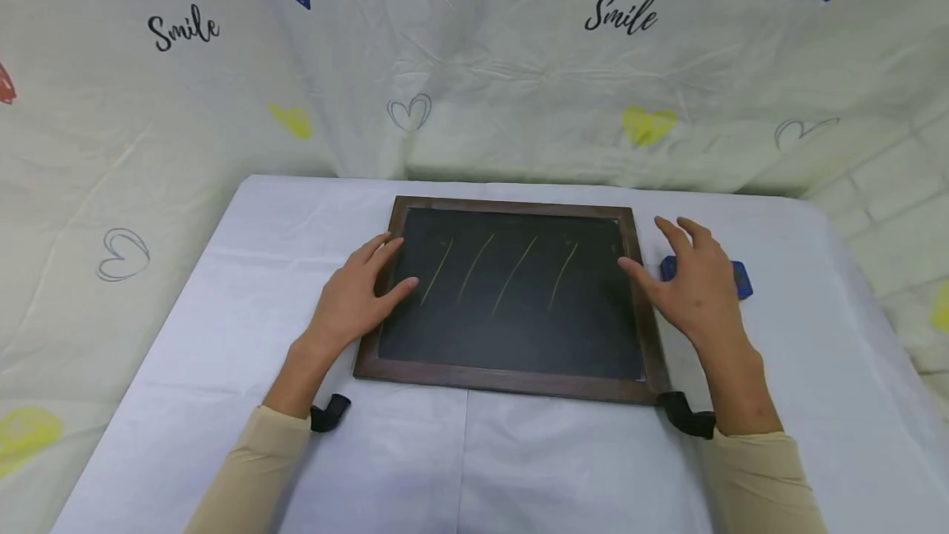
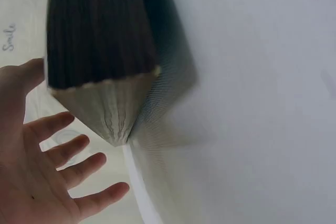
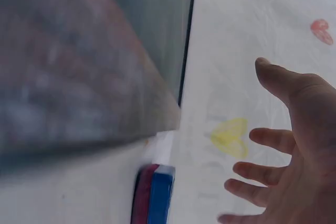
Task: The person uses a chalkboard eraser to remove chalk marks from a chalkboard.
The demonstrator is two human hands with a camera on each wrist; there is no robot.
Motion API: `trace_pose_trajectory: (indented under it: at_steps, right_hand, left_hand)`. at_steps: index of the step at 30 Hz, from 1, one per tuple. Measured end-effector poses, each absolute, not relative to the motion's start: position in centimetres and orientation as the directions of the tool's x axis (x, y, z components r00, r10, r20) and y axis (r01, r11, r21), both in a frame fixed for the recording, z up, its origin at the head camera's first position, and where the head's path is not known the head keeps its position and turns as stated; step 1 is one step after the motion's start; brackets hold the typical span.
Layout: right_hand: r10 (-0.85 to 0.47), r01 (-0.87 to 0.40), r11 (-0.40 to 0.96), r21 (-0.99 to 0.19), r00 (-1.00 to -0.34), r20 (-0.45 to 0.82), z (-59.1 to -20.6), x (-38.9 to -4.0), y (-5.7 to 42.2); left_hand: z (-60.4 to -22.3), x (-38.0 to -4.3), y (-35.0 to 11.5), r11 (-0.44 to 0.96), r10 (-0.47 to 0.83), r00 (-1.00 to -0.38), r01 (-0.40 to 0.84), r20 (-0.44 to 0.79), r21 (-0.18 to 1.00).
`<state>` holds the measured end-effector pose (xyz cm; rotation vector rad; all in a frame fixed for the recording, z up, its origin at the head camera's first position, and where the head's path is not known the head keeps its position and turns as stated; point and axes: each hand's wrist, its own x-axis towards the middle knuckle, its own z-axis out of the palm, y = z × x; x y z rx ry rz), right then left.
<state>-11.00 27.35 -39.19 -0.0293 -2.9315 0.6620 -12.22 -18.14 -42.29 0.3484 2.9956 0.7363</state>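
A blackboard (image 1: pixel 519 344) in a dark brown wooden frame (image 1: pixel 511 382) lies flat on the table. Several slanted, thin yellow chalk lines (image 1: pixel 515 275) run across its upper half. At the left edge of the frame is my left hand (image 1: pixel 352 295), fingers spread and the thumb over the board. My right hand (image 1: pixel 697 291) is beside the right edge, its thumb tip overlapping the frame in the head view. Partly hidden beneath that hand is a blue block-shaped board eraser (image 1: pixel 742 280); the right wrist view shows its blue and dark red layers (image 3: pixel 152 198). Neither hand grips anything.
A white cloth (image 1: pixel 400 468) covers the table. Behind it hangs a pale curtain (image 1: pixel 519 122) printed with hearts and "Smile". Black curved pieces (image 1: pixel 329 414) stick out by both wrists, the right one overlapping the board's near corner.
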Motion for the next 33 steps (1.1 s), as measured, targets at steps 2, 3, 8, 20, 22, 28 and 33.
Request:
trace_pose_trajectory:
  at_steps: [2,3,8,20,22,28,33]
  right_hand:
    - [0.043,-0.018,0.891,-0.454,-0.992,0.123,-39.2,-11.0,28.0]
    - [0.039,-0.021,0.887,-0.462,-0.992,0.119,-39.3,-11.0,28.3]
    - [0.037,-0.035,0.863,-0.504,-0.991,0.131,-39.6,-11.0,30.3]
    - [0.065,0.005,0.853,-0.522,-0.993,0.096,-40.1,-10.3,34.5]
    - [0.067,0.018,0.853,-0.522,-0.995,0.077,-40.1,-10.1,35.0]
    - [0.061,0.035,0.856,-0.515,-0.998,0.032,-40.6,-9.9,36.2]
    - [0.038,0.038,0.868,-0.496,-0.999,-0.009,-40.9,-10.2,37.1]
  left_hand:
    - [-42.4,-12.3,-18.2,0.854,0.223,-0.975,0.201,0.011,0.479]
    - [-42.4,-12.3,-18.3,0.85,0.222,-0.975,0.198,0.008,0.488]
    - [-42.6,-12.5,-18.5,0.835,0.215,-0.976,0.177,-0.012,0.522]
    - [-43.0,-12.9,-19.3,0.803,0.222,-0.975,0.17,-0.022,0.571]
    - [-43.0,-13.0,-19.4,0.801,0.225,-0.974,0.168,-0.029,0.575]
    - [-43.2,-13.1,-19.7,0.787,0.225,-0.974,0.158,-0.039,0.597]
    - [-43.1,-13.0,-20.0,0.77,0.226,-0.973,0.151,-0.043,0.62]
